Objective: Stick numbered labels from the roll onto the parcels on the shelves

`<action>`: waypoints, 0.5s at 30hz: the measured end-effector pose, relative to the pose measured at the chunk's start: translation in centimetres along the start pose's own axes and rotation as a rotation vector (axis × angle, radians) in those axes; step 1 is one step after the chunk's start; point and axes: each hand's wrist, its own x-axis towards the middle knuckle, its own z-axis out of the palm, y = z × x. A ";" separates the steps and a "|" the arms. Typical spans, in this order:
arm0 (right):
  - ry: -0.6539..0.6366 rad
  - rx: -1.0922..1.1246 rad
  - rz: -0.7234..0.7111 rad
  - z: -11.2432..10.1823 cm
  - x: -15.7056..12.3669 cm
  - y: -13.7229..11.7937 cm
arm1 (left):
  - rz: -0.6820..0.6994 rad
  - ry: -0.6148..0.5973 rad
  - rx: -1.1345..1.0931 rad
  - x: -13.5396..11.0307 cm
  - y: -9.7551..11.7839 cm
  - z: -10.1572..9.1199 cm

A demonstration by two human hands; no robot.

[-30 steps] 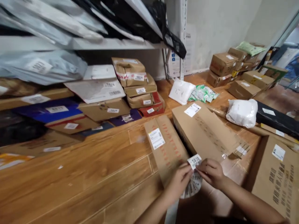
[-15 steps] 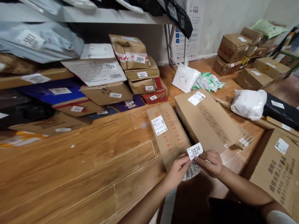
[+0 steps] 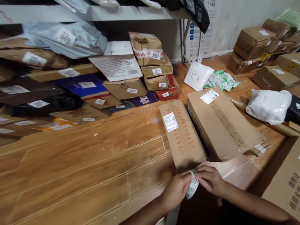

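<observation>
One curled white paper strip of printed number labels (image 3: 192, 188), pinched in fingers of left hand (image 3: 176, 190) and right hand (image 3: 211, 179); near red-printed long brown cardboard box (image 3: 181, 134) on brown wood-plank floor (image 3: 82, 168).

on floor (image 3: 93, 162): long box (image 3: 185, 140); wide box (image 3: 215, 122), just right of it. before long box: labels (image 3: 192, 187), between left hand (image 3: 175, 191) and right hand (image 3: 211, 179). behind wide box: pouch (image 3: 198, 75); packet (image 3: 221, 80) at pouch's right. right of wide box: bundle (image 3: 269, 107), tube (image 3: 280, 128) beside it. rear left: shelf (image 3: 133, 14), bags (image 3: 198, 15) on it, parcels (image 3: 124, 92) stacked below. rear right: stacked cartons (image 3: 252, 42).
</observation>
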 end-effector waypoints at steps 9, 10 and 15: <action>-0.087 0.629 0.841 7.6 -4.8 1.9 | -0.323 0.029 -0.177 -4.6 -6.0 4.3; -0.042 0.628 0.870 7.4 -4.9 2.3 | -0.293 0.046 -0.182 -4.8 -6.5 3.8; 0.157 0.474 0.816 5.0 -6.5 3.2 | -0.111 0.150 -0.238 -6.0 -8.7 -0.3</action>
